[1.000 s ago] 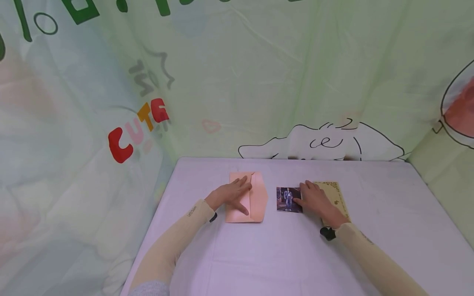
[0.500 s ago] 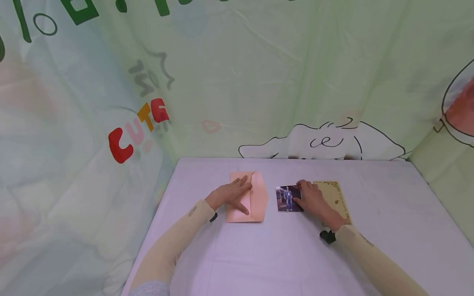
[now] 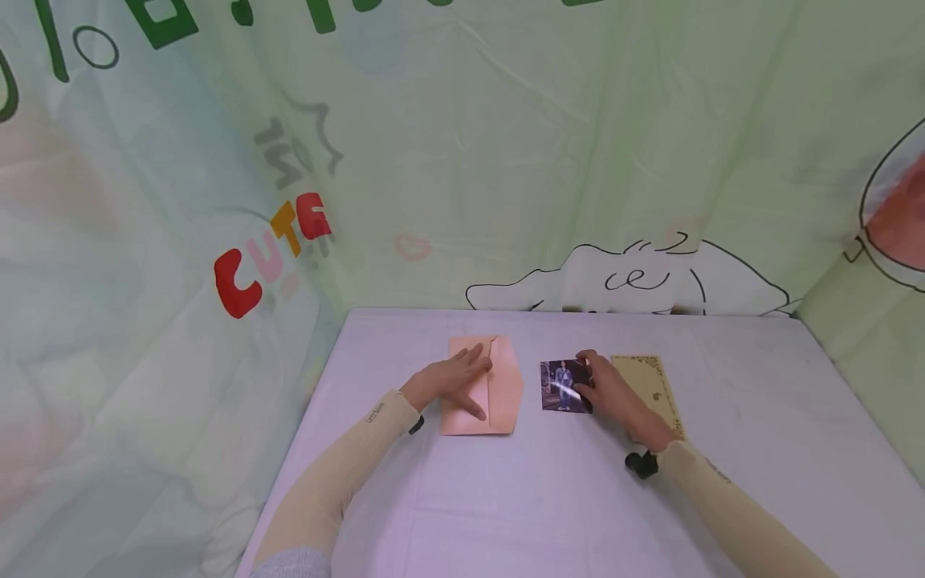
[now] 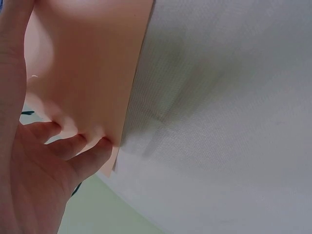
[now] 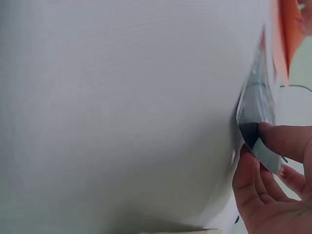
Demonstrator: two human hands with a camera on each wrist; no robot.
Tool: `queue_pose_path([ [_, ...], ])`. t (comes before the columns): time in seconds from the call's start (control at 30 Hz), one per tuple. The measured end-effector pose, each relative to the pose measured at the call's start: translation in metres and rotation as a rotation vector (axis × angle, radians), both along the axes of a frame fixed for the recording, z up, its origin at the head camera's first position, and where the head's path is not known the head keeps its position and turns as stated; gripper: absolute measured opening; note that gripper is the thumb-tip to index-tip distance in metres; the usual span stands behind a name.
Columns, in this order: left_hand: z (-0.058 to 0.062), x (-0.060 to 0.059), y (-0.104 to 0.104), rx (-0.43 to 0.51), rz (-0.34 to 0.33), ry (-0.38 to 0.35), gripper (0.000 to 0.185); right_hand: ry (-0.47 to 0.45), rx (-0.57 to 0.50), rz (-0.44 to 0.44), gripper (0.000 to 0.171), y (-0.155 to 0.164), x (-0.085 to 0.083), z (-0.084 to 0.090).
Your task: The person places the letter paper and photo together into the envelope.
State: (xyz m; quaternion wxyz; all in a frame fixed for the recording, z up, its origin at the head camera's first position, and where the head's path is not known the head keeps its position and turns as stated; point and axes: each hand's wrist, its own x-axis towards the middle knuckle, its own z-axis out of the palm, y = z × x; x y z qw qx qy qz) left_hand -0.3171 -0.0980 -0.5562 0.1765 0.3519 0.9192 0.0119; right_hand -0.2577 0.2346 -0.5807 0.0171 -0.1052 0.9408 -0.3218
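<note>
A pink envelope (image 3: pixel 506 405) with its flap opened out to the right lies on the table. My left hand (image 3: pixel 451 379) rests on it with fingers spread. In the left wrist view, fingertips (image 4: pixel 97 151) touch the pink paper near its edge. To the right of the envelope, my right hand (image 3: pixel 614 397) pinches a photo (image 3: pixel 560 387) of a standing figure by its right edge. The right wrist view has the thumb on one face of the photo (image 5: pixel 256 105) and fingers behind it; the gripped edge is bent and lifted off the cloth.
A cream card (image 3: pixel 646 377) with an ornate border lies right of the photo, partly covered by the right hand and wrist. The table (image 3: pixel 506 506) has a pale lilac cloth. Behind it hangs a printed curtain (image 3: pixel 462 160).
The right fingers have curled in at the photo's edge. The photo has tilted up and now shows a glare streak. The left hand and envelope have stayed put.
</note>
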Motion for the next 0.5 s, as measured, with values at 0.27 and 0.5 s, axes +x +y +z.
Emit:
queue_pose_path([
  [0.27,0.002,0.001,0.0,-0.006,0.001,-0.002,0.096,-0.163,-0.121,-0.035,0.058,0.011,-0.005,0.003],
  [0.5,0.002,0.001,0.001,-0.014,0.0,-0.012,0.097,-0.245,-0.212,-0.029,0.06,0.015,-0.01,0.006],
])
